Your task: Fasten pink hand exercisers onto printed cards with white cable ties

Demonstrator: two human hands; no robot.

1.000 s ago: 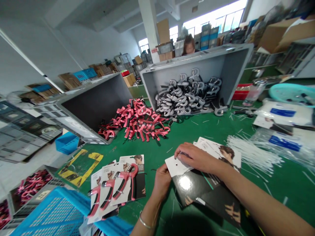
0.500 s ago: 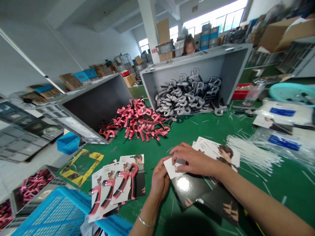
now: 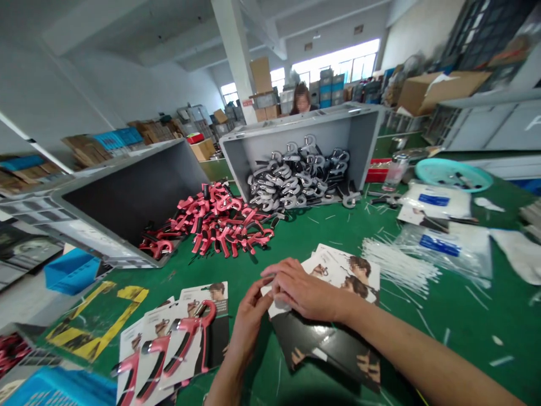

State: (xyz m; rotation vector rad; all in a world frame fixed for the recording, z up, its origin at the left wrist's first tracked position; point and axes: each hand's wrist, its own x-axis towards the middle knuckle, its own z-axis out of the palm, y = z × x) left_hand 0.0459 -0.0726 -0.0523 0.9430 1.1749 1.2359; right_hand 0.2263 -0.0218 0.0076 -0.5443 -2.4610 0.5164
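Observation:
My left hand (image 3: 249, 316) and my right hand (image 3: 306, 293) meet over a small white card (image 3: 273, 301), pinching it between them, and its middle is mostly hidden by my fingers. Right below my right hand lies a stack of printed cards showing a person (image 3: 344, 276), with glossy black cards (image 3: 321, 344) underneath. To the left of my left hand, several pink-and-black hand grip exercisers mounted on backing cards (image 3: 169, 344) lie overlapped. Farther ahead are a heap of loose pink-and-black grips (image 3: 211, 223) and grey-and-black grips (image 3: 296, 175) in a tilted grey crate (image 3: 359, 141).
A green work table (image 3: 465, 316) carries bundled white cable ties (image 3: 397, 265), plastic bags with blue labels (image 3: 435, 242) and a teal round tray (image 3: 452, 175). A tilted dark crate (image 3: 127, 203) stands left. A co-worker (image 3: 302, 100) sits behind the grey crate.
My hands have drawn closer together on the white card, with the left hand now at its near edge. The whole view has swung, so the table and crates sit lower and farther left.

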